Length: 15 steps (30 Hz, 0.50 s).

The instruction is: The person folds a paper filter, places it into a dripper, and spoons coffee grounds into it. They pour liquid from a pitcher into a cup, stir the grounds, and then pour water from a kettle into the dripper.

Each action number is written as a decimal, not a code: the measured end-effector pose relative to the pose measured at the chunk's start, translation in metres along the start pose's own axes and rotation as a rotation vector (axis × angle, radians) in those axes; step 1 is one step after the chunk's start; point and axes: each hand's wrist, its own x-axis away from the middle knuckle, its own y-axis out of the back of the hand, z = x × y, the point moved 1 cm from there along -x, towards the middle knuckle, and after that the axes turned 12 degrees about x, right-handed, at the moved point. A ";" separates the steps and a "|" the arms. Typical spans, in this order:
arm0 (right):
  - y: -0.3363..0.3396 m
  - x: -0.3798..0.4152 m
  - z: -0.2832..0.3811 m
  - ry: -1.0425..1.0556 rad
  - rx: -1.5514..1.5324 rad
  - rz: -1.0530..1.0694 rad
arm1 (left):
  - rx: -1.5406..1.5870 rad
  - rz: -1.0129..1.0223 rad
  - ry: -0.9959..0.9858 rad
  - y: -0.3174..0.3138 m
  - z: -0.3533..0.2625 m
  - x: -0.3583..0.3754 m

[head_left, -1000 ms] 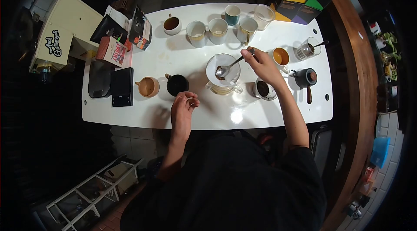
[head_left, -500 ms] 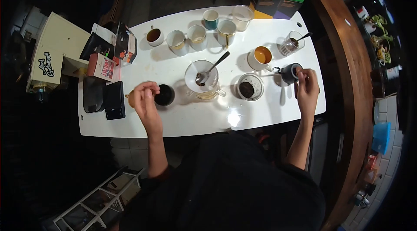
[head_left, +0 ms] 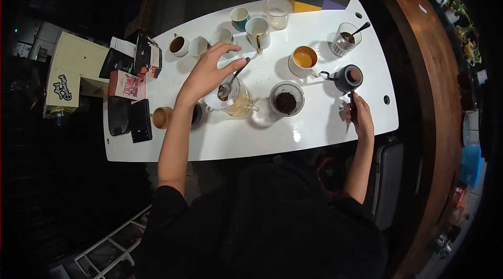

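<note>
My left hand (head_left: 209,72) hovers over the dripper, thumb and fingers apart, with the thumb tip beside the end of the spoon's handle. That spoon (head_left: 225,89) leans in a filter-lined dripper (head_left: 214,102) on a glass server (head_left: 242,107); my hand hides part of the dripper. On the right, my right hand (head_left: 361,116) is closed round the dark handle of a small black gooseneck kettle (head_left: 346,81) with a brown lid knob. Between the hands stands a clear container (head_left: 287,99) with dark grounds in it.
Several cups line the back, including a white mug with gold handle (head_left: 258,33) and a green cup (head_left: 240,19). A mug of orange-brown liquid (head_left: 305,60) and a glass with a spoon (head_left: 346,40) stand right. Boxes (head_left: 127,84) and a phone (head_left: 141,120) lie left.
My left hand has moved right and forward, from beside the dark cup to above the dripper. My right hand has taken hold of the kettle's handle. The view has shifted slightly.
</note>
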 end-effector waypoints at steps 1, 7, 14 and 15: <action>-0.001 -0.002 -0.001 0.040 -0.169 0.076 | -0.008 0.004 0.003 -0.002 -0.001 -0.003; -0.008 -0.006 -0.004 -0.037 -0.197 -0.005 | 0.128 0.128 0.074 -0.015 0.007 -0.012; -0.008 0.008 -0.013 0.094 0.001 -0.169 | 0.077 0.015 0.040 -0.012 -0.010 -0.001; -0.007 0.012 -0.015 0.086 -0.039 -0.172 | 0.091 -0.013 0.036 -0.008 -0.011 0.003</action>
